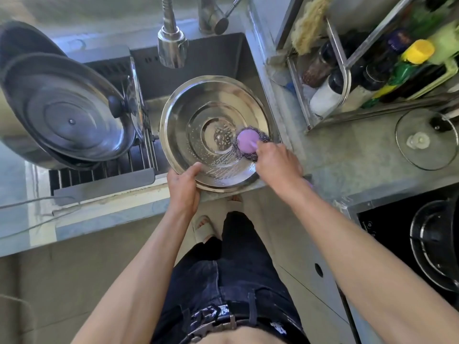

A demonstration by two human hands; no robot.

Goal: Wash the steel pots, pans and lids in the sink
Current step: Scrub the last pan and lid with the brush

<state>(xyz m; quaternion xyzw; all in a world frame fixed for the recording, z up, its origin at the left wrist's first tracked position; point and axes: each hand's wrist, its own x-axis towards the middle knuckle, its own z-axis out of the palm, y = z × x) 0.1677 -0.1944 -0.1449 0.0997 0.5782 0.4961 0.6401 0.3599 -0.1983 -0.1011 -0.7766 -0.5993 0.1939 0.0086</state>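
Note:
A round steel lid (pixel 198 115) is tilted over the sink (pixel 223 58), its underside facing me with soap suds near the centre. My left hand (pixel 183 187) grips its near rim, thumb on the inner face. My right hand (pixel 275 165) holds a purple-handled steel scrubber (pixel 246 142) and presses it on the right inner part of the lid. On the left, steel lids (pixel 74 120) and a pot lean stacked on the drying rack (pixel 104 170).
The faucet head (pixel 171 45) hangs over the sink's back. A wire rack of bottles (pixel 372 70) stands on the counter at right, with a glass lid (pixel 424 140) near it. A dark pan (pixel 434 244) sits on the cooktop at lower right.

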